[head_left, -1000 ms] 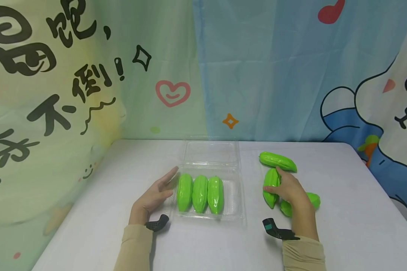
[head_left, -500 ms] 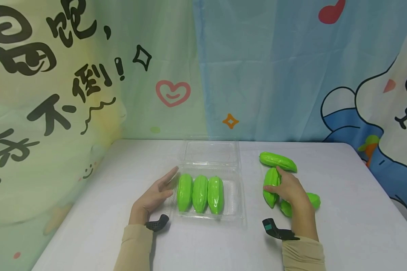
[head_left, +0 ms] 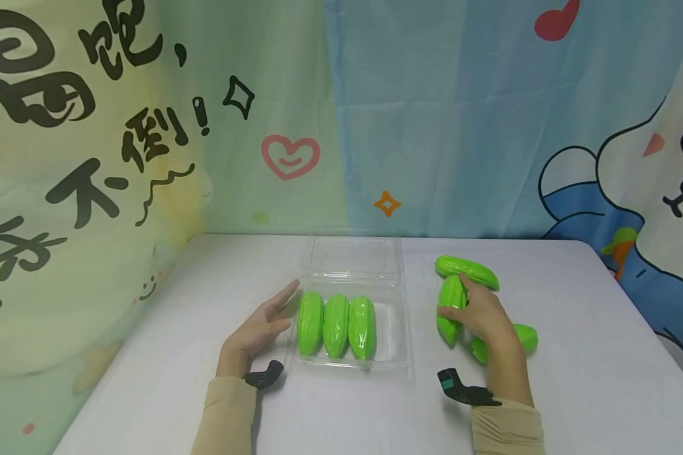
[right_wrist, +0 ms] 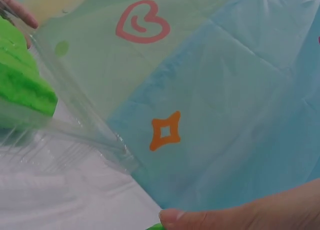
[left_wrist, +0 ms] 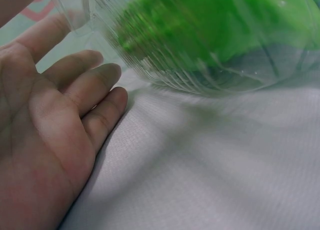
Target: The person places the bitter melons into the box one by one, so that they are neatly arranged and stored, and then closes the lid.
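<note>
head only: right hand [head_left: 484,316] on gourd [head_left: 449,309]

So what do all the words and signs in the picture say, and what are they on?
"不" in black on the curtain.
"倒!" in black on the same curtain.
The other black characters at the left edge are cut off and cannot be read whole.
No words on the box, the green toys, the table or the wrist straps.
</note>
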`<state>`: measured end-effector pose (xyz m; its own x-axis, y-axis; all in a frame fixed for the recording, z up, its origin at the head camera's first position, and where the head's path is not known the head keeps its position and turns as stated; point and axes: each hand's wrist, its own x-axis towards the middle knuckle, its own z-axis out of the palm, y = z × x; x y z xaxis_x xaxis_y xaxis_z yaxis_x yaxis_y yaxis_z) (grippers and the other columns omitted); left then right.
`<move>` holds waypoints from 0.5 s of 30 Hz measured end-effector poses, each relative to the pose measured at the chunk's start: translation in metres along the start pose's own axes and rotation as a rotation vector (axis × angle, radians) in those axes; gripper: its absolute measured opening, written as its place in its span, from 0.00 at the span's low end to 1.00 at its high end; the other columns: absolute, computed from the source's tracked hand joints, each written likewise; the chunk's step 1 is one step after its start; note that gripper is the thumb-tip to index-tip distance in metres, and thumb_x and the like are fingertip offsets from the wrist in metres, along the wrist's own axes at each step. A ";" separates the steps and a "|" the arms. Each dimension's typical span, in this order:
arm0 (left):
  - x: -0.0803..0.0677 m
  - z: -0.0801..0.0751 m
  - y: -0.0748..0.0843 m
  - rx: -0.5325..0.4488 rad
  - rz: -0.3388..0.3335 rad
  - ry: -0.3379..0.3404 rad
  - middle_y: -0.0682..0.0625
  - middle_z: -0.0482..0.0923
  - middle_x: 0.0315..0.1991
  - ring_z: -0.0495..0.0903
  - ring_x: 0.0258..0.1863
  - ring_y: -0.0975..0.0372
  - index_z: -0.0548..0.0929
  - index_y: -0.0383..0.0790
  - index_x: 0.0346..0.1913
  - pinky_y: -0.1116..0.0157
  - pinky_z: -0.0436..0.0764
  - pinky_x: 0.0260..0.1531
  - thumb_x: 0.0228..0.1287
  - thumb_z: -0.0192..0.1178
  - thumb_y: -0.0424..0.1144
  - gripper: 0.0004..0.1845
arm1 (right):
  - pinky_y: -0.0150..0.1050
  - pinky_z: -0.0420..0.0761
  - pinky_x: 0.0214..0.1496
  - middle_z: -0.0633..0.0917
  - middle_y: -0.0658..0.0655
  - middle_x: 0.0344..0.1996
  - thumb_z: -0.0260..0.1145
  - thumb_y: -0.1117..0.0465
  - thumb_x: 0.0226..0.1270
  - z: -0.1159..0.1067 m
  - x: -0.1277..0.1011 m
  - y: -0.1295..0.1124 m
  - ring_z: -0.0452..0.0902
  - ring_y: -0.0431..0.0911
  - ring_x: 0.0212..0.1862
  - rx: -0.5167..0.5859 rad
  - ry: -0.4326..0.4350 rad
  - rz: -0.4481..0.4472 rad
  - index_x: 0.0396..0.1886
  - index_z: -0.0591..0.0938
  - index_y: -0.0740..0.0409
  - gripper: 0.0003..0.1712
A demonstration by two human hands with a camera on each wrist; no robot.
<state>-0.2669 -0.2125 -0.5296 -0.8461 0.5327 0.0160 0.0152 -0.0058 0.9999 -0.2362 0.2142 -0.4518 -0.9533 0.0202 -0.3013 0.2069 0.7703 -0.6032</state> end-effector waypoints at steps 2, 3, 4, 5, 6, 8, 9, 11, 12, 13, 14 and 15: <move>0.000 0.000 0.000 -0.004 0.000 -0.001 0.54 0.44 0.77 0.43 0.76 0.51 0.53 0.52 0.75 0.48 0.37 0.73 0.58 0.66 0.40 0.45 | 0.71 0.57 0.65 0.49 0.76 0.71 0.68 0.43 0.59 -0.001 -0.001 -0.003 0.46 0.74 0.70 0.008 0.010 -0.004 0.75 0.42 0.61 0.60; 0.000 0.000 0.000 -0.006 -0.001 0.000 0.55 0.44 0.77 0.43 0.76 0.51 0.53 0.52 0.75 0.49 0.37 0.73 0.58 0.66 0.40 0.45 | 0.71 0.56 0.65 0.48 0.76 0.71 0.68 0.43 0.58 -0.002 -0.002 -0.004 0.45 0.73 0.70 0.012 0.014 -0.006 0.76 0.41 0.60 0.60; 0.000 0.000 0.000 -0.007 -0.001 0.000 0.55 0.44 0.77 0.43 0.76 0.51 0.53 0.52 0.75 0.49 0.37 0.73 0.58 0.66 0.40 0.45 | 0.71 0.56 0.66 0.48 0.75 0.72 0.68 0.43 0.59 -0.002 -0.003 -0.006 0.45 0.73 0.70 0.018 0.019 -0.007 0.76 0.41 0.60 0.60; 0.000 0.000 0.000 -0.007 -0.002 0.002 0.55 0.44 0.77 0.43 0.76 0.52 0.53 0.52 0.75 0.49 0.37 0.73 0.58 0.66 0.40 0.45 | 0.71 0.56 0.66 0.48 0.75 0.72 0.68 0.43 0.59 -0.003 -0.004 -0.007 0.45 0.73 0.70 0.020 0.024 -0.013 0.76 0.41 0.59 0.60; 0.000 0.000 0.000 -0.002 -0.002 0.003 0.55 0.45 0.77 0.43 0.76 0.52 0.53 0.52 0.75 0.49 0.37 0.73 0.58 0.66 0.40 0.45 | 0.71 0.56 0.66 0.48 0.75 0.72 0.67 0.44 0.59 -0.003 -0.005 -0.008 0.45 0.73 0.70 0.019 0.028 -0.019 0.76 0.40 0.59 0.59; 0.000 0.000 0.001 0.006 -0.005 0.007 0.55 0.45 0.77 0.43 0.76 0.52 0.53 0.53 0.75 0.50 0.37 0.73 0.57 0.67 0.41 0.45 | 0.71 0.56 0.66 0.48 0.75 0.72 0.67 0.44 0.59 -0.004 -0.006 -0.010 0.44 0.73 0.70 0.021 0.037 -0.028 0.76 0.40 0.58 0.59; 0.001 0.000 0.001 0.008 -0.004 0.005 0.55 0.44 0.77 0.43 0.76 0.52 0.53 0.53 0.75 0.50 0.37 0.73 0.57 0.66 0.41 0.45 | 0.71 0.55 0.66 0.48 0.75 0.72 0.67 0.43 0.59 -0.004 -0.007 -0.011 0.44 0.73 0.70 0.023 0.039 -0.032 0.76 0.40 0.58 0.59; 0.001 -0.001 0.000 0.010 0.001 0.001 0.54 0.44 0.77 0.42 0.76 0.51 0.53 0.52 0.75 0.50 0.37 0.73 0.58 0.66 0.40 0.45 | 0.70 0.56 0.66 0.48 0.75 0.72 0.67 0.43 0.59 -0.005 -0.008 -0.014 0.45 0.72 0.70 0.024 0.049 -0.045 0.76 0.41 0.58 0.59; 0.001 -0.001 0.000 0.010 0.003 -0.001 0.54 0.44 0.77 0.42 0.76 0.51 0.53 0.51 0.75 0.50 0.37 0.73 0.58 0.66 0.40 0.45 | 0.70 0.55 0.66 0.49 0.75 0.72 0.67 0.44 0.59 -0.005 -0.008 -0.015 0.45 0.72 0.71 0.026 0.054 -0.048 0.76 0.41 0.58 0.59; 0.001 -0.001 -0.001 0.007 0.006 -0.005 0.54 0.44 0.77 0.42 0.76 0.51 0.52 0.51 0.75 0.50 0.37 0.73 0.59 0.65 0.39 0.44 | 0.70 0.55 0.66 0.49 0.75 0.72 0.68 0.43 0.59 -0.005 -0.009 -0.016 0.45 0.72 0.71 0.030 0.058 -0.049 0.76 0.41 0.58 0.59; 0.001 -0.001 -0.001 0.007 0.008 -0.007 0.54 0.43 0.77 0.42 0.76 0.51 0.52 0.51 0.75 0.50 0.37 0.73 0.59 0.65 0.38 0.44 | 0.70 0.56 0.67 0.49 0.75 0.72 0.68 0.44 0.59 -0.005 -0.009 -0.017 0.45 0.71 0.71 0.032 0.064 -0.052 0.76 0.41 0.58 0.59; 0.001 -0.002 -0.001 0.005 0.013 -0.011 0.53 0.43 0.77 0.42 0.76 0.51 0.52 0.50 0.75 0.49 0.36 0.73 0.59 0.65 0.38 0.44 | 0.70 0.56 0.67 0.49 0.75 0.72 0.68 0.44 0.59 -0.005 -0.009 -0.019 0.46 0.71 0.71 0.033 0.069 -0.054 0.76 0.41 0.58 0.59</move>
<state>-0.2688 -0.2134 -0.5308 -0.8402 0.5415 0.0290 0.0288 -0.0088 0.9995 -0.2324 0.2027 -0.4343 -0.9760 0.0234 -0.2166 0.1604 0.7501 -0.6416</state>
